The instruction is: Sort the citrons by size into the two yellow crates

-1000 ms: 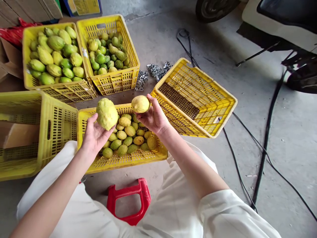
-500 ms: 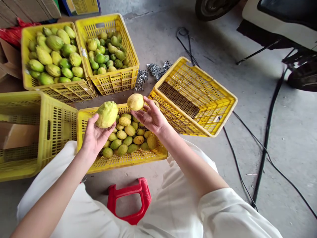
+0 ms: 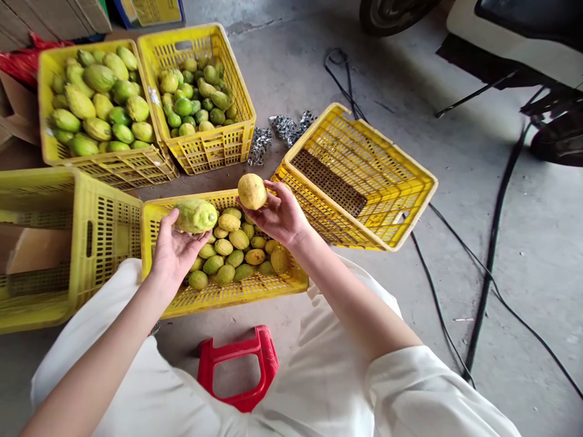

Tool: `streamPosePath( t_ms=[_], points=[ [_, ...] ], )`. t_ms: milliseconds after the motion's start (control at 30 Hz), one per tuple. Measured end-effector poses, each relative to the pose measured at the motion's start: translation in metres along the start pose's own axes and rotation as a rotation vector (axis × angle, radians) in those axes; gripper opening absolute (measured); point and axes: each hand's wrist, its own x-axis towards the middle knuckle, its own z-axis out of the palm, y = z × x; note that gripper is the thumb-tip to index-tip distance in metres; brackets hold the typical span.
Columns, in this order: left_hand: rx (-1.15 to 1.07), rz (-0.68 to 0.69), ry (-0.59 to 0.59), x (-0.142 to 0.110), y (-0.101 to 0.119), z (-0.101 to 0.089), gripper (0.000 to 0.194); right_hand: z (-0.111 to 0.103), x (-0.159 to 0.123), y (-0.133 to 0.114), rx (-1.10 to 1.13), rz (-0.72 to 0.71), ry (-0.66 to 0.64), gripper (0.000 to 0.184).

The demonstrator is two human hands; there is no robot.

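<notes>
My left hand (image 3: pixel 177 252) is closed round a large, bumpy yellow-green citrus fruit (image 3: pixel 195 216), which lies on its side with its tip to the right. My right hand (image 3: pixel 277 212) grips a smaller, rounder yellow citrus fruit (image 3: pixel 252 191) between thumb and fingers. Both hands are above the yellow crate (image 3: pixel 228 295) in front of me. In that crate lie several small yellow-green fruits (image 3: pixel 238 240), one of them marked with brown spots. The undersides of both held fruits are hidden by my fingers.
Two yellow crates of larger fruits (image 3: pixel 98 79) and green fruits (image 3: pixel 183 107) stand at the back left. A tilted crate (image 3: pixel 355 176) is on the right, another crate (image 3: pixel 109 224) on the left. A red stool (image 3: pixel 239 349), black cables (image 3: pixel 496 224) and a parked vehicle (image 3: pixel 537 42) are around.
The fruit in my left hand has turned from upright to lying sideways. My right hand has rotated its yellow fruit and shifted it slightly right and down.
</notes>
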Motion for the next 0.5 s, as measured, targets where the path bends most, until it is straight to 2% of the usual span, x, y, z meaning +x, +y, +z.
streamPosePath(
  t_ms=[200,367,500],
  points=[
    [-0.007,0.037,-0.014,-0.005,0.001,0.007,0.008,0.008,-0.008,-0.003,0.008,-0.027,-0.048,0.02],
    [-0.016,-0.009,0.021,-0.008,0.004,0.012,0.021,0.015,-0.014,-0.005,0.015,-0.026,-0.086,0.013],
    [-0.033,-0.054,0.038,-0.011,0.004,0.012,0.028,0.011,-0.012,-0.004,-0.026,-0.016,-0.02,0.024]
  ],
)
